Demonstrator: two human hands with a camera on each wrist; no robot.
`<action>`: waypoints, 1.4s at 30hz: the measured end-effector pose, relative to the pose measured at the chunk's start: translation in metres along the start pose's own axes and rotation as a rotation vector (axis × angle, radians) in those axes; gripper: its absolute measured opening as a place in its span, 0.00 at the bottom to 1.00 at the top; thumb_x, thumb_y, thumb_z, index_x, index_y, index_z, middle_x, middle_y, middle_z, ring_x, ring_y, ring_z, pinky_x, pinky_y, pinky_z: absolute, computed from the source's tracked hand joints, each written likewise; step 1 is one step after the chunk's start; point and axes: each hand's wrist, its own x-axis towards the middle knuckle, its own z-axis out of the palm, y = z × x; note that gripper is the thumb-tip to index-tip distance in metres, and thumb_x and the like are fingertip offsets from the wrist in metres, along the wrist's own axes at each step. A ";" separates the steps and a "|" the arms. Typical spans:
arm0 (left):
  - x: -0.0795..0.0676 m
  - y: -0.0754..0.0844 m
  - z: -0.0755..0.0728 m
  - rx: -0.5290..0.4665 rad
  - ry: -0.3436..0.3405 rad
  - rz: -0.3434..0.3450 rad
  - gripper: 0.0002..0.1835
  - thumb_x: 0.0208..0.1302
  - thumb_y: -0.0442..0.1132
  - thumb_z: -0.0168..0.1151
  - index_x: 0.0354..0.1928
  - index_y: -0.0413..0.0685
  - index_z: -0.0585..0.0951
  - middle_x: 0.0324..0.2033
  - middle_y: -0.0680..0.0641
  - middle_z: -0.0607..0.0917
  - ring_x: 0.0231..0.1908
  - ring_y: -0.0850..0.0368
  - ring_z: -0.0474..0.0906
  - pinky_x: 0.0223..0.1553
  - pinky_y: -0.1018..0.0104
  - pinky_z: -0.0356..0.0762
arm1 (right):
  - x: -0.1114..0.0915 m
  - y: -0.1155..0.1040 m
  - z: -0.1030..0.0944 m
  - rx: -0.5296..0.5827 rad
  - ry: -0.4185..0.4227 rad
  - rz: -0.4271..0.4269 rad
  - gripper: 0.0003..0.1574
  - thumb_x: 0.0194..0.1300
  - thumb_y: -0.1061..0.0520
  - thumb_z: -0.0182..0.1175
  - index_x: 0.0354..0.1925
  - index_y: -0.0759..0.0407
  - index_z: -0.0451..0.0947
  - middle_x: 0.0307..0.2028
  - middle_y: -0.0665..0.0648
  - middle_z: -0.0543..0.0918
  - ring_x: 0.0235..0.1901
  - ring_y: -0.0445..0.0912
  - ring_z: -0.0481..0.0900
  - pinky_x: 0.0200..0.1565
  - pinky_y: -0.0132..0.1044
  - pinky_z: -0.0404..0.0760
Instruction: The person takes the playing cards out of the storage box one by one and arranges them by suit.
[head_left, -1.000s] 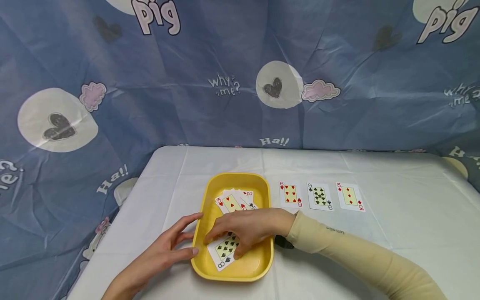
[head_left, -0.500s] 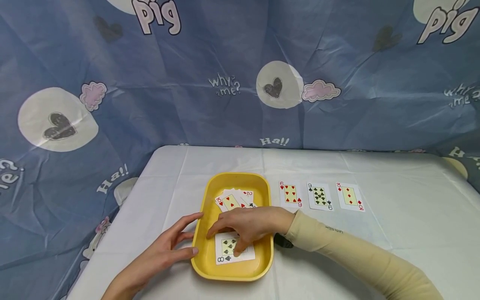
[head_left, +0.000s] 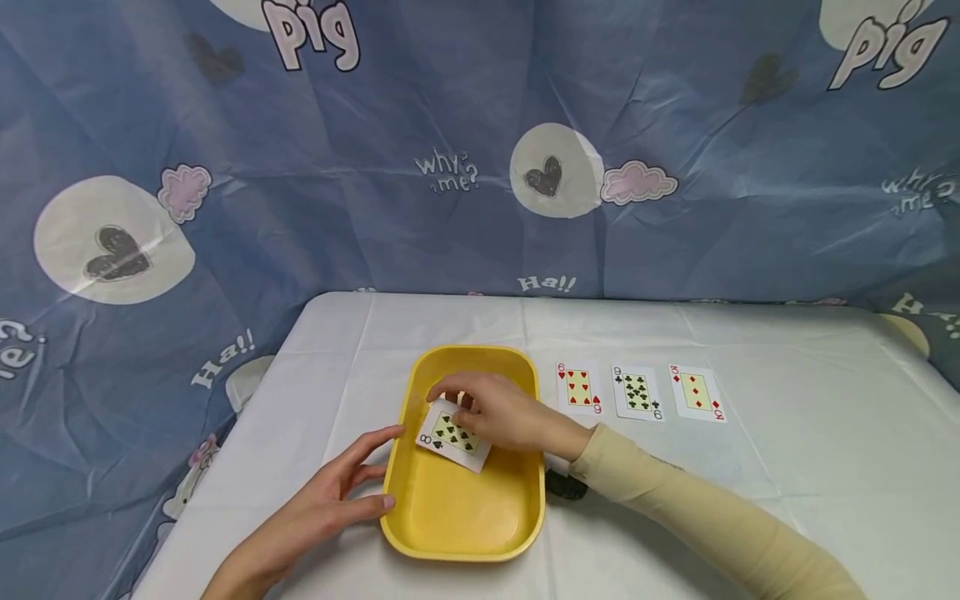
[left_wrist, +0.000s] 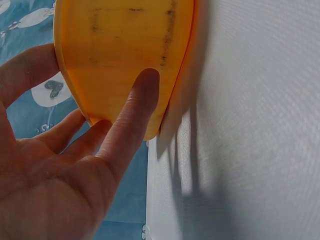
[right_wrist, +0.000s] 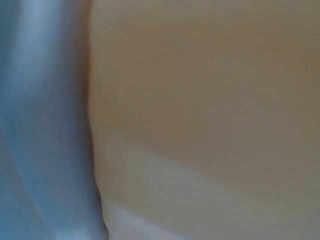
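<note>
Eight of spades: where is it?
In the head view, the right hand holds the eight of spades over the yellow tray, left of the six of hearts.

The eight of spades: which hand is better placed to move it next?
The right hand, most likely: it grips the eight of spades near its upper edge. The left hand touches the left side of the yellow tray, away from the card.

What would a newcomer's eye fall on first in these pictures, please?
Probably the yellow tray on the white table, the left hand touching its side. Over it, the right hand holds an eight of spades. Three cards lie in a row right of the tray.
</note>
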 end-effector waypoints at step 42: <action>0.004 0.001 0.003 0.061 0.060 -0.070 0.39 0.64 0.46 0.66 0.74 0.62 0.60 0.65 0.43 0.71 0.58 0.48 0.74 0.54 0.47 0.74 | -0.133 0.088 -0.106 0.675 0.916 0.177 0.24 0.63 0.70 0.64 0.57 0.62 0.75 0.39 0.54 0.80 0.33 0.41 0.83 0.27 0.34 0.81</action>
